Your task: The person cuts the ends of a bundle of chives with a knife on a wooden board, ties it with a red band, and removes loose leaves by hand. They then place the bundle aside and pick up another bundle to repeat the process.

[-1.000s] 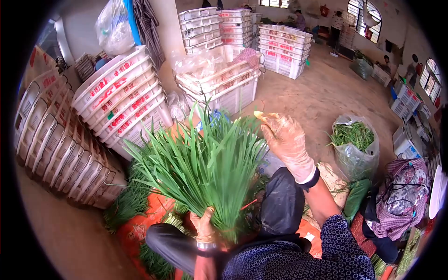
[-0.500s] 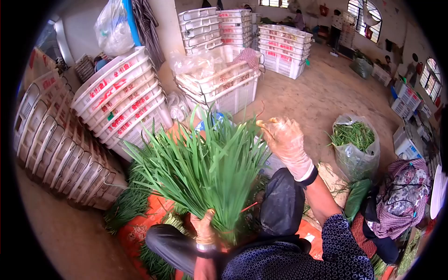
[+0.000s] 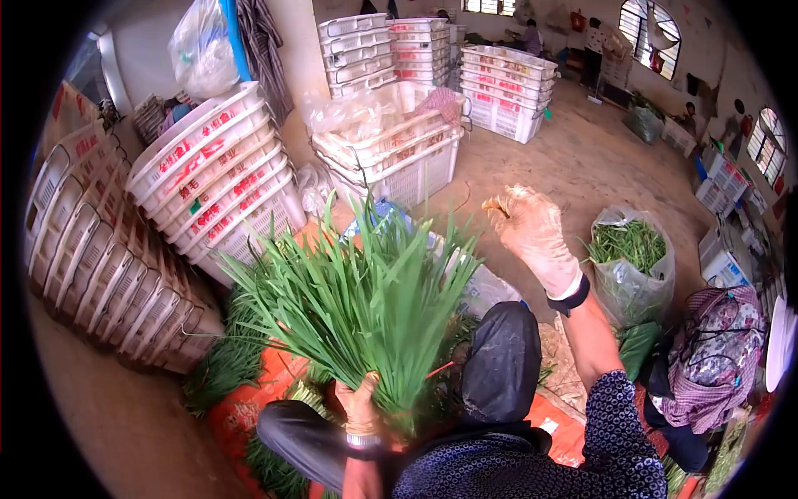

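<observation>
My left hand (image 3: 359,406), gloved, is wrapped round the lower stems of a large bunch of long green leaves (image 3: 357,299) above my lap. The leaves fan upward and to the left. My right hand (image 3: 532,235), in a pale glove, is raised to the right of the bunch and apart from it. Its fingers are bent together, with a small brownish strip at the fingertips that I cannot make out. A thin red stick or tie (image 3: 440,369) shows at the bunch's right side.
Stacked white crates (image 3: 220,166) stand at the left and back. An open crate (image 3: 399,162) holds plastic bags. On the right are a clear bag of greens (image 3: 629,258) and a patterned backpack (image 3: 721,349). Greens lie on an orange sheet (image 3: 241,407). People are in the distance.
My right hand has moved right and slightly up, farther from the leaves. My left hand still holds the bunch, nearly in the same place.
</observation>
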A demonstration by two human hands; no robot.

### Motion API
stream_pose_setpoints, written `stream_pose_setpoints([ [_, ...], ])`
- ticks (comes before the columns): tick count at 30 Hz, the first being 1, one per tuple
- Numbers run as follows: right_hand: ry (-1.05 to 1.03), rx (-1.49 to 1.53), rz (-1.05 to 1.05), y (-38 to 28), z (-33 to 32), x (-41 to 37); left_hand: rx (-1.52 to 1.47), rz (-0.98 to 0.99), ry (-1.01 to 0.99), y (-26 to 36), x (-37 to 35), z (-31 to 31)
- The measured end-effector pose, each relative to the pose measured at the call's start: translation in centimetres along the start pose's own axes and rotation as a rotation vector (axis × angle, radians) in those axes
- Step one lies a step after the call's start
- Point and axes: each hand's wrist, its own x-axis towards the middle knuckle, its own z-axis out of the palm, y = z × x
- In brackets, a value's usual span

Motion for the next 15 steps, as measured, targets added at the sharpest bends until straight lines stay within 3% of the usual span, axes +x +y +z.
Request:
stream_pose_setpoints([
  [2, -0.073, 0.127, 0.09, -0.5, -1.4, 0.9, 0.055, 0.013, -0.008, 0.4, -0.1, -0.1],
  [6, 0.077, 0.299, -0.186, -3.1, -3.1, 0.4, 0.107, -0.027, -0.009, 0.7, -0.2, 0.1],
  [9, -0.099, 0.12, -0.422, -3.5, -4.1, 0.5, 0.099, -0.009, -0.013, 1.1, -0.4, 0.8],
  [15, -0.346, 0.239, -0.384, -3.5, -4.2, 1.0, 0.098, 0.01, -0.024, 0.9, -0.5, 0.5],
])
